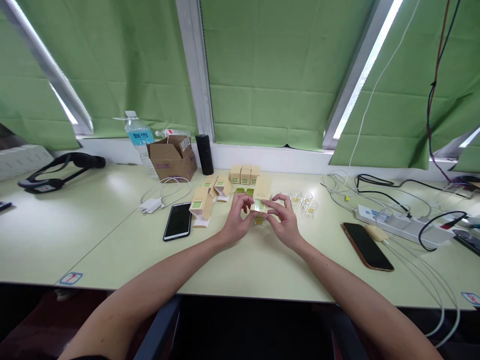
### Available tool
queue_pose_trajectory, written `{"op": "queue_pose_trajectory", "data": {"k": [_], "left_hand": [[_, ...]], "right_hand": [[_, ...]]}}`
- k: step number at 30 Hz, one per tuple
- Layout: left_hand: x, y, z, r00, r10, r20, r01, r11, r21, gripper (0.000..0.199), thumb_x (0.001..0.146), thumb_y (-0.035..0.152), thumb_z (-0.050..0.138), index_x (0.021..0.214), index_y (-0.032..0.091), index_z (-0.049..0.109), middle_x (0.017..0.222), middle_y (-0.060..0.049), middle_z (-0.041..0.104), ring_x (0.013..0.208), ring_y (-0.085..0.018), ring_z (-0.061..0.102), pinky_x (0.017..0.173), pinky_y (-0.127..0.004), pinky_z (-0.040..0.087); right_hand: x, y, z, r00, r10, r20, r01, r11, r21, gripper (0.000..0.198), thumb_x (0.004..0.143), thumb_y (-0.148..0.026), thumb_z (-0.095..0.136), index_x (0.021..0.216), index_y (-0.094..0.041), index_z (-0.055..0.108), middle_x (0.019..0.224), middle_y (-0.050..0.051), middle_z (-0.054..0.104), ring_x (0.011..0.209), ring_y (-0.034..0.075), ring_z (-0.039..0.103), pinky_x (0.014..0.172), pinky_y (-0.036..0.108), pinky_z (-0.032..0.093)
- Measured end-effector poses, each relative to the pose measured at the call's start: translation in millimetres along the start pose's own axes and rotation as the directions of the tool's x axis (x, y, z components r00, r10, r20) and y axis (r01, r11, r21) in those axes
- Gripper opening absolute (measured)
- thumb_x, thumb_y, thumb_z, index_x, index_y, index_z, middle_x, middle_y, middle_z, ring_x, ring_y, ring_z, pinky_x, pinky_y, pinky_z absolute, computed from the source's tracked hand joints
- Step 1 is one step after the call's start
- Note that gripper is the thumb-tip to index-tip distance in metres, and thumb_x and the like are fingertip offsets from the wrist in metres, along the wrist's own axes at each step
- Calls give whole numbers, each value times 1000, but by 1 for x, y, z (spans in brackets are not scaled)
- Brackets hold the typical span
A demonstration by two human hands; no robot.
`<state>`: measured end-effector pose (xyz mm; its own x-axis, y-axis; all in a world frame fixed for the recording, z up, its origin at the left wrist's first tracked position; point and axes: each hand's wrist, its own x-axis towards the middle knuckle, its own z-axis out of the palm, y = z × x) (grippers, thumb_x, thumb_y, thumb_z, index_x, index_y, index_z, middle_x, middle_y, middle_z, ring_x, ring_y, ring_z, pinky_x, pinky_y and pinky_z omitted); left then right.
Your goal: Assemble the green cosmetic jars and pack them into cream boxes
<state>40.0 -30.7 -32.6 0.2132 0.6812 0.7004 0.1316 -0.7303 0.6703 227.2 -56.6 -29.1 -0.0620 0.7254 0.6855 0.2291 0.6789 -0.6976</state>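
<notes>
Between both hands is a small beige carton (261, 188) with a square window and a raised flap. My left hand (239, 220) pinches its left side, and my right hand (284, 222) grips the right side with the thumb low. Right below the carton, a small clear jar with yellow-green contents (259, 220) shows between the thumbs; I cannot tell whether it touches the carton. Several clear little jars (308, 201) stand beyond my right hand. Green pieces (244, 191) lie behind my left hand. Open beige cartons (201, 204) stand to the left, and closed ones (245, 175) at the back.
A phone (177, 221) lies left and another phone (367, 246) right. A power strip (403, 225) with tangled cables is at the right. Behind on the left are a cardboard box (172, 159), a water bottle (140, 140), a black cylinder (204, 154) and a black headset (60, 170).
</notes>
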Motion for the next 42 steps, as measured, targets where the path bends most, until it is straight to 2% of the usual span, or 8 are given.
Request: {"op": "queue_pose_trajectory", "data": {"k": [9, 14, 17, 22, 27, 30, 35, 42], "left_hand": [[1, 0, -3, 998, 22, 53, -26, 997, 77, 34, 88, 32, 72, 113, 25, 49, 117, -8, 50, 109, -23, 51, 92, -38, 49], [2, -2, -2, 999, 19, -28, -14, 984, 175, 42, 80, 24, 76, 109, 24, 46, 114, -6, 52, 105, -22, 53, 88, -36, 48], [3, -4, -3, 995, 7, -98, 15, 975, 222, 36, 82, 23, 73, 105, 24, 45, 111, -6, 54, 103, -21, 55, 88, -36, 48], [10, -15, -10, 961, -140, -239, 194, 956, 219, 44, 84, 26, 71, 118, 23, 43, 117, -8, 55, 106, -23, 57, 93, -39, 48], [14, -33, -17, 930, -293, -223, 333, 927, 172, 62, 81, 17, 68, 136, 24, 39, 122, -11, 59, 112, -25, 58, 99, -44, 47], [14, -38, -18, 920, -346, -183, 374, 915, 150, 62, 80, 13, 66, 137, 23, 43, 128, -12, 60, 115, -27, 60, 102, -47, 47], [13, -36, -16, 894, -426, -140, 440, 893, 95, 62, 77, 7, 65, 135, 22, 48, 133, -14, 61, 120, -29, 62, 106, -48, 47], [11, -44, -18, 905, -423, -39, 424, 906, 7, 63, 76, 8, 64, 136, 22, 48, 135, -14, 63, 120, -28, 64, 103, -49, 52]], "right_hand": [[-3, 7, 0, 991, -104, 83, 117, 980, -159, 42, 95, -23, 66, 135, -36, 68, 130, 9, 39, 116, 24, 63, 104, 51, 62], [-5, 5, 2, 942, -249, 225, 299, 926, -229, 61, 93, -13, 61, 146, -41, 58, 139, 9, 33, 139, 31, 48, 115, 59, 53], [-6, 3, 1, 919, -267, 292, 340, 910, -238, 66, 92, -11, 59, 150, -42, 53, 143, 9, 31, 140, 31, 49, 119, 61, 48], [-5, 6, -1, 967, -139, 211, 204, 922, -328, 63, 93, -16, 57, 152, -33, 45, 142, 13, 42, 134, 31, 56, 112, 56, 54], [-2, 16, -5, 991, 69, 111, -12, 895, -446, 52, 92, -19, 57, 142, -27, 49, 128, 11, 61, 119, 28, 62, 98, 50, 59], [-1, 20, -5, 978, 173, 113, -94, 859, -503, 50, 88, -20, 60, 137, -26, 51, 127, 10, 65, 120, 29, 62, 98, 50, 57], [-1, 20, 0, 929, 282, 241, -98, 813, -574, 54, 89, -22, 65, 141, -23, 50, 137, 12, 64, 130, 29, 57, 105, 47, 51], [7, 13, -4, 897, 370, 240, -101, 703, -704, 52, 88, -24, 69, 138, -20, 54, 123, 12, 71, 117, 30, 63, 95, 43, 51]]}}
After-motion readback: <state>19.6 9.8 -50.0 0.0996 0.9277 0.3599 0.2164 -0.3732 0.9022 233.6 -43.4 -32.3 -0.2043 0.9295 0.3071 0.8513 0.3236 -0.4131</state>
